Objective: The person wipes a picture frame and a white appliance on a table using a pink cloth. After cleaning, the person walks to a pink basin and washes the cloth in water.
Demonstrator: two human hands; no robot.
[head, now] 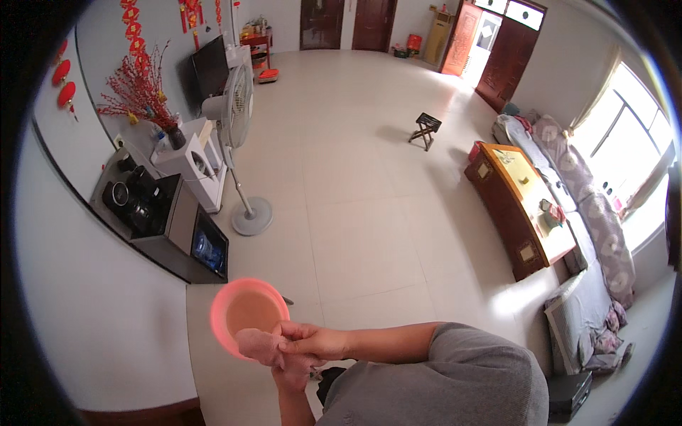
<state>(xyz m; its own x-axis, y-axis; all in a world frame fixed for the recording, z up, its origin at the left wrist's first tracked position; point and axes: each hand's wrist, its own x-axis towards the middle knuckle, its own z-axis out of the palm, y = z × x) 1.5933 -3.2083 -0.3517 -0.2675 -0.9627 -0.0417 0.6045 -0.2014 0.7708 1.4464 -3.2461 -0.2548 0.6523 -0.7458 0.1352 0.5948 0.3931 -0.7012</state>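
A pink cloth (258, 346) is bunched over the near rim of a pink plastic basin (219, 325). The basin holds cloudy, brownish water (253, 311). My right hand (319, 342) grips the cloth from the right, thumb on top. From below, my left hand (292, 379) reaches up to the same cloth, and its fingers are largely hidden by the folds.
A standing fan (251, 215) rises beyond the basin, past a dark tea cabinet (181, 239) along the left wall. Farther off are a folding stool (426, 128), a wooden coffee table (501, 213) and a covered sofa (586, 287) under the window.
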